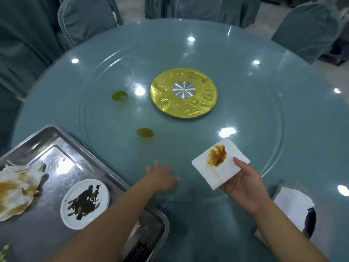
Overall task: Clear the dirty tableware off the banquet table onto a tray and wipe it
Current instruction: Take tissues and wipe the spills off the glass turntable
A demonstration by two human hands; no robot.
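My right hand [243,184] holds a folded white paper napkin [220,163] with an orange-brown stain facing up, thumb on top, above the glass turntable's near edge. My left hand [162,178] rests flat on the glass, fingers spread, holding nothing. Two greenish spills lie on the turntable, one [145,132] near the hands, another [119,95] farther left. At the left a steel tray [56,140] carries a small white plate [85,203] smeared with dark sauce and crumpled stained napkins [17,191].
A gold disc with a silver hub [184,94] marks the middle of the round glass turntable [264,129]. A tissue box with white tissue [294,207] stands at the near right. Teal-covered chairs [85,19] ring the table.
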